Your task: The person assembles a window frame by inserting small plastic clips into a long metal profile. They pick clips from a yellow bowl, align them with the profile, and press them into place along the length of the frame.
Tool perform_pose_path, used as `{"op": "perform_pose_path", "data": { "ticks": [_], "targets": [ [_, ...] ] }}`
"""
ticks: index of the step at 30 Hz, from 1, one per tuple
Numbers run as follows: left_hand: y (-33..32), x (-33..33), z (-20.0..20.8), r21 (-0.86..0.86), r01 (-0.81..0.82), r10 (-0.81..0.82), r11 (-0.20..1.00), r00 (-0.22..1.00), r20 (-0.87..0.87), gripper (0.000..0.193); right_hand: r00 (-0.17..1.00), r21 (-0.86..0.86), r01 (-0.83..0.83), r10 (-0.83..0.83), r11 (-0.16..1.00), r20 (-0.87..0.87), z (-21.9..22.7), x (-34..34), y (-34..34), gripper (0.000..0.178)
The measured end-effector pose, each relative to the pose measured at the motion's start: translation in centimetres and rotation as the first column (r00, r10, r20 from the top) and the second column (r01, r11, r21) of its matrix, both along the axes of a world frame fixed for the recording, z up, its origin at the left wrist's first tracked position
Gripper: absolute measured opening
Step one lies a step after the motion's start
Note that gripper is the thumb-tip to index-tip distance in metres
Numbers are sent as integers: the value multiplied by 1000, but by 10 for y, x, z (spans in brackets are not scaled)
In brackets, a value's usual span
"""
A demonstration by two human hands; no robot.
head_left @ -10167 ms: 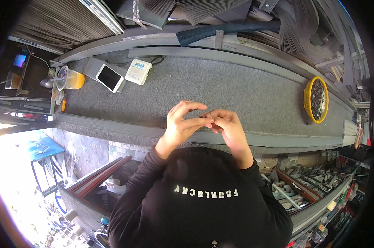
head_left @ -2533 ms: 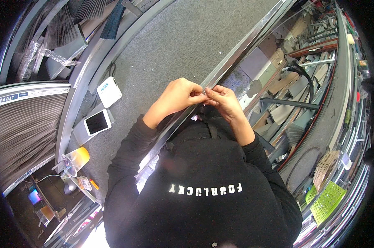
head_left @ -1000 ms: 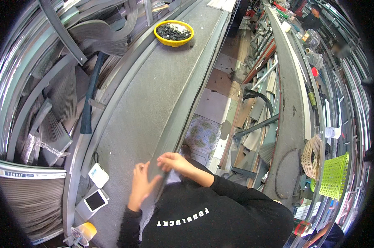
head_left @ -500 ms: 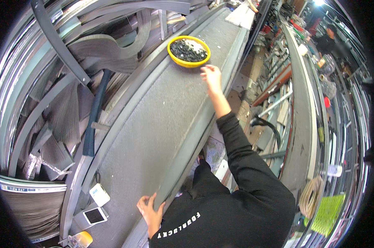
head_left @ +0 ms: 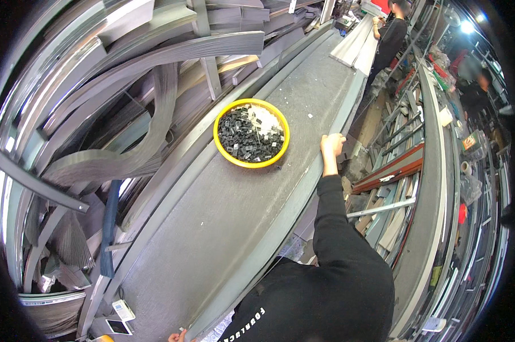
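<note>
My right hand (head_left: 332, 147) is at the bench's right-hand edge, its fingers curled over the raised rim. A yellow round basket (head_left: 217, 142) stands to its left on the long grey bench (head_left: 212, 205). Many small black plastic pieces (head_left: 243, 137) fill most of it, with white ones (head_left: 267, 118) heaped at its far right side. Only the fingers of my left hand (head_left: 182, 336) show at the lower border. They lie apart on the near end of the bench's rim, and the rest of that hand is cut off.
Stacked grey slats and curved strips (head_left: 115, 154) crowd the left side. A white device (head_left: 123, 310) and a dark-screened phone (head_left: 119, 326) lie at the near left. Pale panels (head_left: 354, 48) rest at the far end beside another person (head_left: 391, 37). Racks of profiles (head_left: 383, 222) stand right.
My right hand has gone from beside the basket to the bench's right edge. The view has shifted forward, so the basket appears larger and lower, and my left hand is mostly out of view.
</note>
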State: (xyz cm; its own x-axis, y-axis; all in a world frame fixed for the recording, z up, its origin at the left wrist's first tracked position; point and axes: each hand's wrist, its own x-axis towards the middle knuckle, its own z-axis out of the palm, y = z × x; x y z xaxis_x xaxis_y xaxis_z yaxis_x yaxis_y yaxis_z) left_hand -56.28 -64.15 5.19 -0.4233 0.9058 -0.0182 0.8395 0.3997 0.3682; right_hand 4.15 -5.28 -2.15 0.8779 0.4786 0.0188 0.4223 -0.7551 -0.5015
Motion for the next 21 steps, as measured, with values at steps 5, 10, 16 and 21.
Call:
{"op": "perform_pose_path", "data": {
  "ticks": [5, 10, 16, 21],
  "targets": [
    [19, 19, 15, 12, -49, 49, 999, 998, -40, 45, 981, 155, -145, 121, 977, 151, 46, 18, 35, 57],
    [77, 59, 19, -31, -44, 45, 999, 999, 30, 48, 981, 28, -172, 169, 985, 91, 69, 52, 146, 61],
    [167, 135, -4, 54, -30, 14, 998, 962, 271, 42, 924, 218, -346, 372, 912, -87, 21, 113, 228, 58],
    [236, 190, -30, 49, 262, -267, 964, 950, 165, 50, 858, 312, -418, 484, 853, -172, -5, 131, 211, 56]
  ]
}}
